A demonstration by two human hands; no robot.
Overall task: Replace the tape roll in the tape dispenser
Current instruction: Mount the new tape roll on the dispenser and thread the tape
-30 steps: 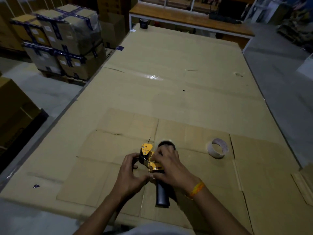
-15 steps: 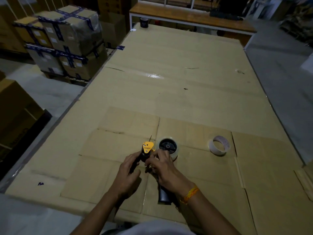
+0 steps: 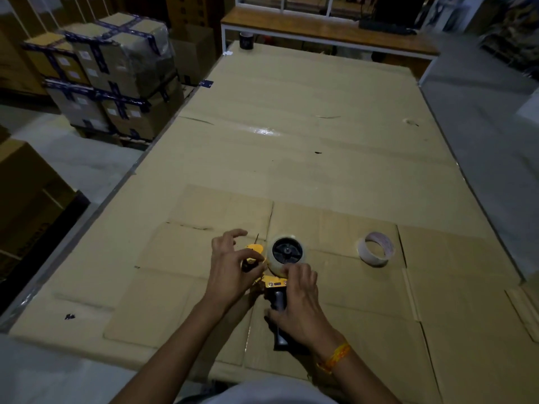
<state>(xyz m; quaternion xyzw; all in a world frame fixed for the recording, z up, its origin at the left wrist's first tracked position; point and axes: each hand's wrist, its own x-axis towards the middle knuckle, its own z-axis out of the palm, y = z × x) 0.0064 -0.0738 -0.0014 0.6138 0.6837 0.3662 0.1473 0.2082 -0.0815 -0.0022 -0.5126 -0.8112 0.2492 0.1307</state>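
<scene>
dispenser flat on the counter, handle toward the person, roll at its far end. right hand grips the handle; left hand pinches the yellow front. spare roll lies apart, nearer the right hand.

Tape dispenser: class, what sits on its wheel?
A clear tape roll rings the tape dispenser's black hub. The right hand covers the roll's near edge and the handle's top.

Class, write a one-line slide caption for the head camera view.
Both hands work a tape dispenser on a cardboard-covered table; a loose tape roll lies beside it.
</scene>
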